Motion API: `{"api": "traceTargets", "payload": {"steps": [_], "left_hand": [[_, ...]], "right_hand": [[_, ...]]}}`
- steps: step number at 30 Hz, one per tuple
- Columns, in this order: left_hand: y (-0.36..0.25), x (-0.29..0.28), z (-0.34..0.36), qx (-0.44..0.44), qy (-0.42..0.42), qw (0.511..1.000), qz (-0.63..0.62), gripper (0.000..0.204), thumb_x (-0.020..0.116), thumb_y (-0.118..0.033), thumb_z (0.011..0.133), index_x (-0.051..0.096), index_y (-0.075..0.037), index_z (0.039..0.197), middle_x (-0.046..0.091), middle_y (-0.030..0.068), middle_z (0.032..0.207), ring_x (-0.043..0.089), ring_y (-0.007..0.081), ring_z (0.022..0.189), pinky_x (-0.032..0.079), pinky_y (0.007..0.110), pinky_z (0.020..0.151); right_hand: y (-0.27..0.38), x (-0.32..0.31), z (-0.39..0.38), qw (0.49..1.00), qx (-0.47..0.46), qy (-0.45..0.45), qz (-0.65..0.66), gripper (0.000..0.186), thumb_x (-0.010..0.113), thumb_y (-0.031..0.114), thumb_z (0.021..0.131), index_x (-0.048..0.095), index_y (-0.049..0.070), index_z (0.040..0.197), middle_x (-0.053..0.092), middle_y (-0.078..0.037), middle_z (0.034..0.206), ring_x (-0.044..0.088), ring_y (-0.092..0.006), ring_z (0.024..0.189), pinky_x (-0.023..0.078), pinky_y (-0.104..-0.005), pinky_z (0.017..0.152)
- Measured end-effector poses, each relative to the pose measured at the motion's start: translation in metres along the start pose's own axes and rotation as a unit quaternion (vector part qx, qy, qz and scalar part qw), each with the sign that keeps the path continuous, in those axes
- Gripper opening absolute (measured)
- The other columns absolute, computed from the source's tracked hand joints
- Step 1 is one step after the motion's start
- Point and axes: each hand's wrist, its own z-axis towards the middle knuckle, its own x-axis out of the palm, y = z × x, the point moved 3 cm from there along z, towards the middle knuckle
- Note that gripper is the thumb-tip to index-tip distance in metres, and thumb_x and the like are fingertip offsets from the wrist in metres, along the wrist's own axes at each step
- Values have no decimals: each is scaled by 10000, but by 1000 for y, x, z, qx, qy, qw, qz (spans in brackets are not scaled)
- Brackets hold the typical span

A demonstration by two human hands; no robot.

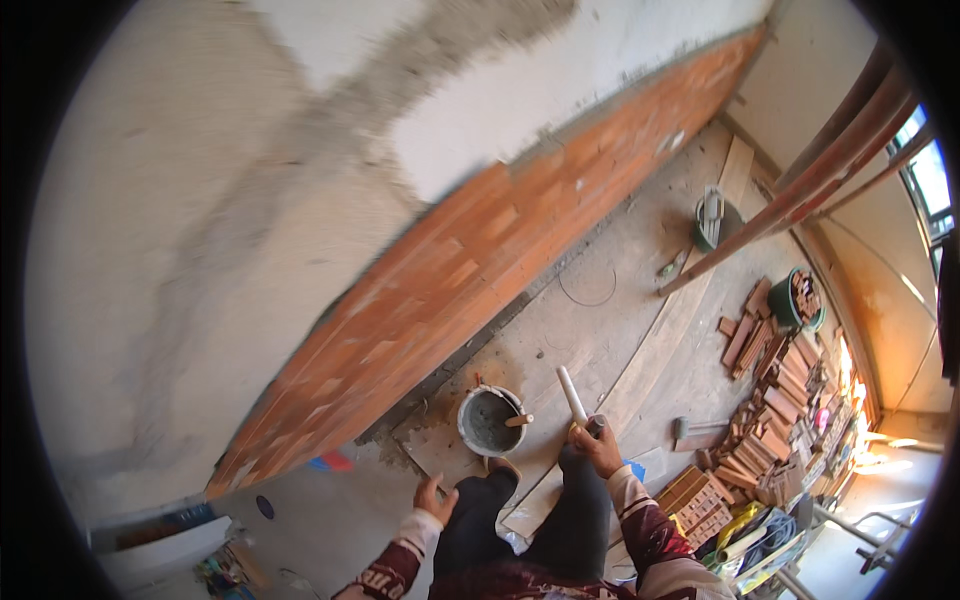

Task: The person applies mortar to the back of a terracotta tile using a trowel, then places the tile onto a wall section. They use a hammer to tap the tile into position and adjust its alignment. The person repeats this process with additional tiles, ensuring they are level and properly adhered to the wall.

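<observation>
My right hand (597, 450) is closed around a tool with a pale, rod-like length (571, 393) pointing forward and a dark rounded end beside my fingers; its exact kind is unclear. Lower and to the left, my left hand (434, 499) hangs with its fingers loosely bent and apart, holding nothing. Just ahead of my feet stands a round bucket (464, 432) containing grey mortar (487, 418). A wooden handle (519, 421) sticks out over its right rim. Beyond the bucket runs a low band of orange brickwork (470, 265) against the wall.
Long planks (640, 370) lie along the floor. To the right are a heap of loose bricks (775, 430), a green bucket of brick pieces (797, 299) and a mallet-like tool (682, 431). Reddish poles (780, 205) slant down near another bucket (708, 225). A white box-like object (165, 555) sits lower left.
</observation>
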Motion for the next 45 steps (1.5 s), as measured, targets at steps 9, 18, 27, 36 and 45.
{"api": "traceTargets", "payload": {"steps": [9,18,27,36,45], "left_hand": [[-189,-207,94,198,-253,947,1,337,662,-164,790,604,-23,1090,613,185,1055,552,380,1013,422,454,897],[-272,-264,207,214,-284,933,57,236,560,-82,856,628,-21,1073,619,160,1068,586,352,973,478,410,839],[-277,-263,233,162,-224,950,143,228,544,-99,872,647,-25,1062,630,156,1064,602,341,966,492,412,832],[-266,-263,249,216,-214,943,133,222,595,-79,840,653,3,1038,629,183,973,605,364,898,500,417,772],[-283,-266,239,154,-186,946,217,232,555,-165,891,650,-55,1071,602,166,992,609,360,884,498,441,744]], "right_hand": [[238,91,-76,993,-95,-46,49,297,555,130,911,478,-51,1133,602,-123,873,634,-218,689,556,-316,597],[320,64,-14,980,-130,-52,139,257,512,97,856,521,-59,1059,622,-144,836,594,-170,611,524,-297,561],[349,74,-3,967,-112,-87,212,237,497,109,823,527,-36,1007,621,-157,766,527,-152,524,459,-286,476],[340,114,-17,961,-103,-104,234,253,502,87,814,500,-38,1034,613,-166,767,517,-143,505,436,-284,437],[319,153,-18,961,-78,-96,246,261,499,96,827,496,-51,1043,606,-159,770,512,-149,518,453,-292,472]]}}
